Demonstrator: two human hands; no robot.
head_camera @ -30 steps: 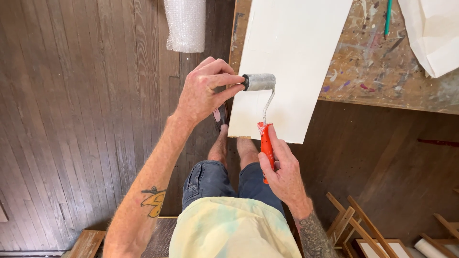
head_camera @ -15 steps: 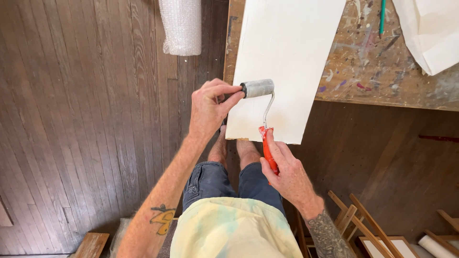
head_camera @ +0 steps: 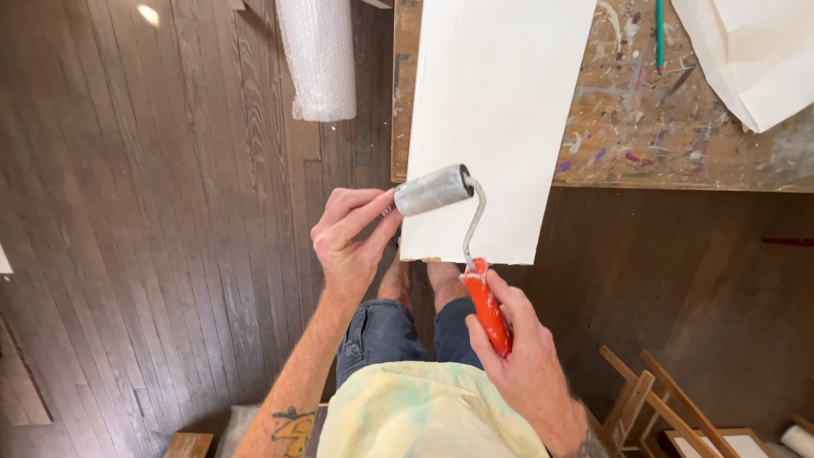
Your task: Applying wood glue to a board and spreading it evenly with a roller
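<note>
A small paint roller [head_camera: 462, 242] is held in front of the body, above the near edge of a white board [head_camera: 500, 110] that lies on the paint-spattered table [head_camera: 670, 136] and overhangs its front edge. The roller's orange handle [head_camera: 487, 307] is gripped by the right hand [head_camera: 526, 356], whose fingers are wrapped closed around it, with the thumb laid along the top. From the handle a bent wire frame is led up to the grey roller sleeve [head_camera: 432, 189], which is tilted slightly and is seen over the board's lower left corner. The left end of the sleeve is pinched by the left hand [head_camera: 349, 242], thumb and fingertips pressed together on it. A roll of bubble wrap [head_camera: 318, 55] is seen standing on the dark wooden floor [head_camera: 127, 254] to the left of the table. White sheets [head_camera: 746, 59] and a green pencil [head_camera: 659, 34] are laid on the far right of the table. Wooden frames [head_camera: 653, 407] are seen at the lower right.
</note>
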